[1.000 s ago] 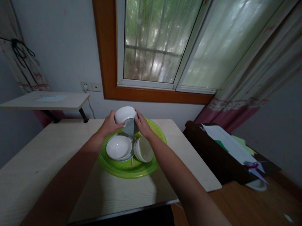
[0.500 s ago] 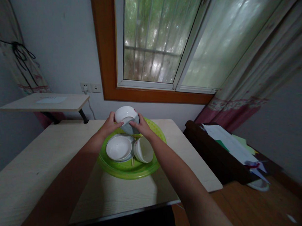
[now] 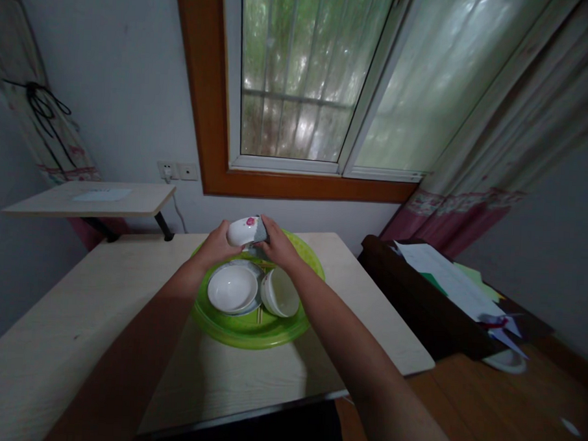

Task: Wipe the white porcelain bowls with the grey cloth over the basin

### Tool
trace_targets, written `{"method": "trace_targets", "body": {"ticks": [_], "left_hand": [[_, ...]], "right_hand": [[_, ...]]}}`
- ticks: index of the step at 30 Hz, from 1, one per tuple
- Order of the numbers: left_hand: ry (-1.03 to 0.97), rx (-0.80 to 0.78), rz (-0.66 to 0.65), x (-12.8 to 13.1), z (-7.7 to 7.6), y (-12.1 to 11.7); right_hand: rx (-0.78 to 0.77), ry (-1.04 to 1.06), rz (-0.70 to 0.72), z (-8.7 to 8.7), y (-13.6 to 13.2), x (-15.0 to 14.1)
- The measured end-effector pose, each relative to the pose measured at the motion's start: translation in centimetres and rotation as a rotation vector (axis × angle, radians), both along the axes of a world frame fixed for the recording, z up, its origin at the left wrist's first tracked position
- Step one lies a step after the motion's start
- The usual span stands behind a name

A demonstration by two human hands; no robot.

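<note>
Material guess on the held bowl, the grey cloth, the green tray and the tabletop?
Held bowl: probably glazed ceramic, glossy white with a red printed motif; opal glass possible.
Grey cloth: likely woven fabric, matte and draping; fibre unclear.
Green tray: looks like moulded plastic, uniformly coloured with a soft sheen.
Tabletop: pale, satin wood grain; veneer or laminate, can't tell which.

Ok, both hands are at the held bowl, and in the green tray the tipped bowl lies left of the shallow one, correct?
Not quite: in the head view, the tipped bowl lies right of the shallow one. The rest is right: both are in the green tray, and both the left hand and right hand are at the held bowl.
</note>
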State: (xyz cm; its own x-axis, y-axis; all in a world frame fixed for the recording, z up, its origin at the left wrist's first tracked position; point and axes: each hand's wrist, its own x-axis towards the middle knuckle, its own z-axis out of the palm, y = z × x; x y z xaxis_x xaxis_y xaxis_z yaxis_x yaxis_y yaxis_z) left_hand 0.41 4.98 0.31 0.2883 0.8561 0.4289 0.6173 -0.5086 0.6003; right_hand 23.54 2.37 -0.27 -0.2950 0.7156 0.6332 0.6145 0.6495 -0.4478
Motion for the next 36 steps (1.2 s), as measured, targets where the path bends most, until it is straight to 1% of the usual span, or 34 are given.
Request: {"method": "trace_targets", "body": {"ticks": [7,10,13,16,19,21,25,28,30,33,36], "left_hand": [[0.005,0.023,0.078,0.0,0.0,0.2],[0.020,0.023,0.060,0.1,0.1,0.1],[0.055,0.032,0.010,0.3,0.2,-0.3],[0.074,0.052,-0.023,0.5,0.4,-0.6],[0.074,0.050,-0.012,0.6,0.5,-0.8],[0.069,0.039,0.001,0.6,0.6,-0.9],[0.073,0.041,0.016,0.5,0.8,-0.9],[0.083,0.031,0.037,0.4,0.8,-0.8],[0.082,0.015,0.052,0.3,0.9,-0.8],[0.071,0.000,0.058,0.3,1.0,-0.8],[0.080,0.000,0.046,0.4,1.0,-0.8]], "right_hand": [[0.125,-0.086,0.060,0.4,-0.7,-0.7],[0.176,-0.136,0.059,0.8,-1.2,-1.4],[0.218,-0.197,0.070,1.1,-1.7,-2.3],[0.228,-0.223,0.055,1.3,-2.1,-2.9],[0.195,-0.175,0.011,1.4,-2.1,-3.1],[0.153,-0.090,-0.034,1.2,-1.6,-2.8],[-0.005,0.132,-0.119,0.5,-0.3,-1.7],[-0.131,0.256,-0.122,0.1,0.2,-0.9],[-0.186,0.302,-0.122,0.0,0.2,-0.6],[-0.218,0.330,-0.148,0.0,0.0,-0.7],[-0.191,0.322,-0.172,0.0,-0.1,-1.0]]}}
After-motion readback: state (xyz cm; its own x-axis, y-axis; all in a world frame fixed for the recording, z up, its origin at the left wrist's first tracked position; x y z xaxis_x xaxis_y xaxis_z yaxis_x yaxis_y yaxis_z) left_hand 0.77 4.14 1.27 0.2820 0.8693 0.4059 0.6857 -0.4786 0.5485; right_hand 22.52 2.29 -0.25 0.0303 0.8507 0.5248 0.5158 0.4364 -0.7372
